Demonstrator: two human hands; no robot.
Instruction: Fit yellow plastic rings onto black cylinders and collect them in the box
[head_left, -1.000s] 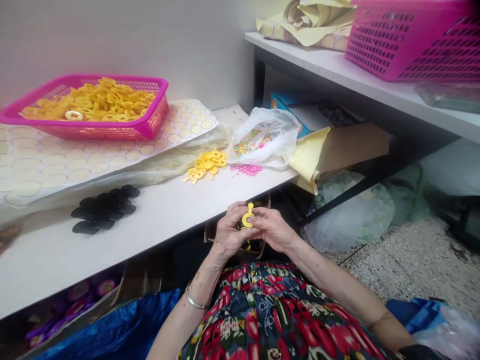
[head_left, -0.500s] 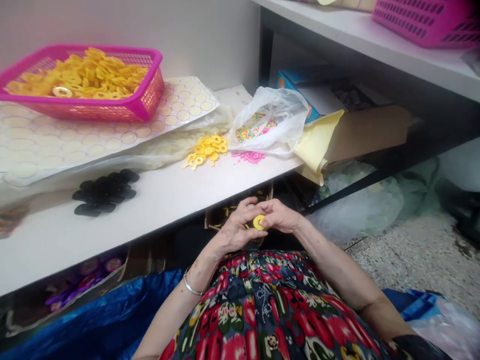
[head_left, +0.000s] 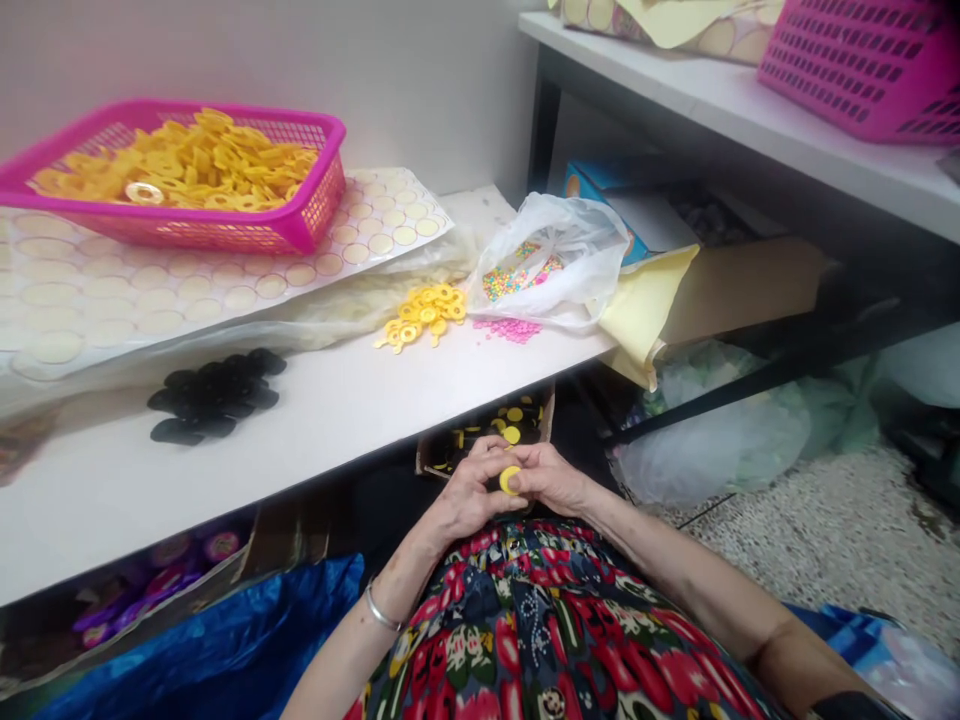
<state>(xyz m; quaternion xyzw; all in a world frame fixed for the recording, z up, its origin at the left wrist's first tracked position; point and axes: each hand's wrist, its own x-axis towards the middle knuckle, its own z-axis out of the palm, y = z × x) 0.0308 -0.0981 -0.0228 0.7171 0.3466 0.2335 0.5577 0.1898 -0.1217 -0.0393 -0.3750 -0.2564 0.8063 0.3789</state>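
Close to my body, just off the table's front edge, a small round yellow piece [head_left: 509, 481] is held between both hands. My left hand [head_left: 474, 487] has its fingers bent around the piece from the left. From the right, my right hand [head_left: 549, 478] pinches it, with the thumb on its face. Fingers hide the underside of the piece. On the white table [head_left: 330, 405] lie a pile of yellow ring-shaped pieces [head_left: 426, 312], small pink beads [head_left: 510, 330] and a heap of black oval pieces [head_left: 214, 393].
A pink basket [head_left: 319, 215] of yellow pieces stands on printed sheets at the back left. Right of the yellow pile is a plastic bag [head_left: 585, 245] with coloured beads. Below the table edge sits a box [head_left: 550, 415] holding black and yellow pieces. A shelf [head_left: 675, 95] overhangs the right.
The view has shifted, so the table sits slightly lower and more of the box below shows. Both hands are nearer my body. The yellow piece's face now looks plain, without the pinkish centre seen before.
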